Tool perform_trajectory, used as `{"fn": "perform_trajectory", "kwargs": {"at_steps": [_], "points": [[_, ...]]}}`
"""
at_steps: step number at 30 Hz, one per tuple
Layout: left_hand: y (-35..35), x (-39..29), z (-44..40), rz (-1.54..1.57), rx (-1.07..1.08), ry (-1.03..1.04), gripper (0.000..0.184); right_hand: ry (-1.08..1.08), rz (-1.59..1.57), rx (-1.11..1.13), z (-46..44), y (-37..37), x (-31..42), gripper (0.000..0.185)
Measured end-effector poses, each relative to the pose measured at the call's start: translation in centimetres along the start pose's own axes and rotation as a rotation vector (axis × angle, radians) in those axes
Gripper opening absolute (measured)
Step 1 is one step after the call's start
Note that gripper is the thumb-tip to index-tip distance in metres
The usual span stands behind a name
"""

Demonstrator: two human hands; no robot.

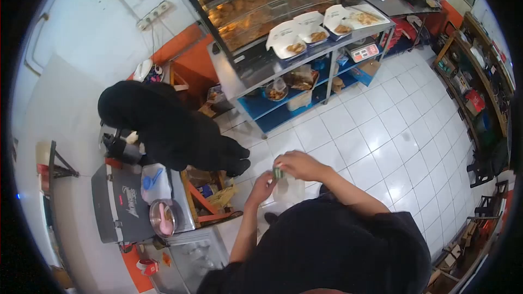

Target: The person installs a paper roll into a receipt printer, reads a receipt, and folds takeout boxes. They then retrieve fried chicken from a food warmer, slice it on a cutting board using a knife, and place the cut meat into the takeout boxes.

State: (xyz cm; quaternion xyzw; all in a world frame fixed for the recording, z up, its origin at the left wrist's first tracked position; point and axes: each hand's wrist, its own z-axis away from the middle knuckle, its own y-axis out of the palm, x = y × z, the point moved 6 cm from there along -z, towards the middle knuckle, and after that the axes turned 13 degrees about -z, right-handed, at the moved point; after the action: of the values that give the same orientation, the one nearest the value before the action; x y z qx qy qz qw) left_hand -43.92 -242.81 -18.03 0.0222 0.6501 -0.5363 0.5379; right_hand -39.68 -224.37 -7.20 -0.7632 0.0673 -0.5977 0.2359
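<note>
My left hand [263, 186] and my right hand [298, 165] are close together in front of my body, fingers closed. Between their fingertips is a small greenish item [278, 173], too small to name. A pale, see-through plastic bag [290, 190] hangs just below my right hand, over the tiled floor. My fingers partly hide where the bag's top meets the green item.
A glass display case [272, 8] of fried food tops a metal counter with open food boxes [287, 42]. Left, a person in black [169, 125] bends over a worktop near a grey case [117, 207] and metal bowl [163, 219]. Shelves [474, 71] stand right.
</note>
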Motion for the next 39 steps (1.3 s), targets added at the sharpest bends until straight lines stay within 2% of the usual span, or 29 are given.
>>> {"fn": "perform_trajectory", "kwargs": {"at_steps": [1,3,4,5,6,7,9,12,13,14,16,19,22,24,26,27,28,29,30,31,33,34,35,36,38,39], "points": [[1.4,-0.4,-3.5,-0.018,-0.025,0.038,0.025,-0.002,-0.113,-0.123,2.5,-4.1,0.7,0.033],[3.6,-1.5,-9.2,-0.037,-0.147,0.111,0.015,-0.098,0.203,-0.417,7.6,-11.5,0.3,0.037],[3.9,-1.7,-11.5,-0.038,-0.244,0.135,0.010,0.040,0.168,-0.465,10.2,-14.5,-1.0,0.036],[4.8,0.0,-13.9,0.066,-0.242,-0.039,0.012,0.177,0.130,-0.507,13.4,-17.0,-2.5,0.035],[4.7,1.1,-16.3,0.040,-0.189,-0.195,0.017,0.295,0.078,-0.573,16.9,-19.2,-4.4,0.036],[4.1,1.3,-18.4,0.016,-0.298,-0.138,0.021,0.411,0.025,-0.638,20.7,-21.1,-6.6,0.037],[4.3,6.2,-22.9,0.391,-0.421,-0.378,0.025,0.579,0.098,-0.671,27.5,-23.9,-10.2,0.036],[3.1,16.7,-31.6,0.480,-0.624,-0.497,0.024,0.829,0.045,-0.692,34.1,-26.0,-14.6,0.039],[1.9,17.7,-33.5,0.677,-0.663,-0.561,0.025,0.951,0.010,-0.688,35.2,-26.9,-15.3,0.041],[1.1,18.4,-35.9,0.882,-0.697,-0.625,0.026,0.964,-0.008,-0.654,35.3,-27.8,-16.4,0.042],[-1.3,17.9,-39.5,0.961,-0.807,-0.535,0.029,0.991,-0.030,-0.591,34.9,-30.1,-19.1,0.045],[-4.5,17.1,-44.1,0.742,-0.909,-0.612,0.025,1.022,-0.005,-0.547,32.0,-35.0,-23.8,0.046],[-5.7,21.2,-49.3,0.660,-0.988,-0.687,0.025,1.034,0.080,-0.500,29.0,-40.7,-28.0,0.047],[-4.8,25.7,-52.5,0.751,-1.151,-0.641,0.025,1.059,0.134,-0.492,26.7,-45.7,-29.4,0.050],[-4.7,21.8,-53.8,0.834,-1.036,-0.558,0.025,1.052,0.032,-0.595,23.6,-50.7,-28.9,0.049],[-3.7,22.1,-55.0,0.920,-1.011,-0.477,0.027,1.008,0.040,-0.603,22.9,-53.1,-29.7,0.048],[-2.9,23.3,-55.6,0.995,-0.970,-0.398,0.030,0.972,0.037,-0.619,22.7,-55.2,-31.1,0.047],[-2.7,24.9,-56.0,0.853,-0.972,-0.489,0.034,0.940,0.016,-0.645,22.8,-56.4,-33.0,0.047],[-2.6,26.2,-55.8,0.690,-0.967,-0.578,0.039,0.929,0.136,-0.619,23.7,-57.5,-35.9,0.045],[-2.6,26.3,-54.8,0.547,-1.056,-0.554,0.040,0.955,0.083,-0.620,22.4,-59.2,-35.2,0.045],[-2.6,24.7,-53.8,0.573,-1.130,-0.585,0.042,0.930,0.039,-0.578,20.3,-62.3,-37.5,0.042],[-2.3,23.0,-52.5,0.741,-1.116,-0.662,0.042,0.847,0.058,-0.533,19.0,-64.1,-38.7,0.041],[-1.5,21.6,-51.0,0.707,-1.187,-0.692,0.040,0.787,0.056,-0.480,17.8,-65.8,-40.7,0.040],[-0.7,20.0,-49.5,0.669,-1.256,-0.723,0.038,0.907,-0.059,-0.392,15.7,-68.1,-41.1,0.045],[2.7,21.9,-47.9,1.103,-0.977,-0.203,0.029,0.829,0.072,-0.296,11.8,-72.7,-44.4,0.035],[4.5,18.1,-45.9,0.561,-1.042,-0.910,0.019,0.667,0.102,-0.288,9.8,-75.1,-46.8,0.031]]}}
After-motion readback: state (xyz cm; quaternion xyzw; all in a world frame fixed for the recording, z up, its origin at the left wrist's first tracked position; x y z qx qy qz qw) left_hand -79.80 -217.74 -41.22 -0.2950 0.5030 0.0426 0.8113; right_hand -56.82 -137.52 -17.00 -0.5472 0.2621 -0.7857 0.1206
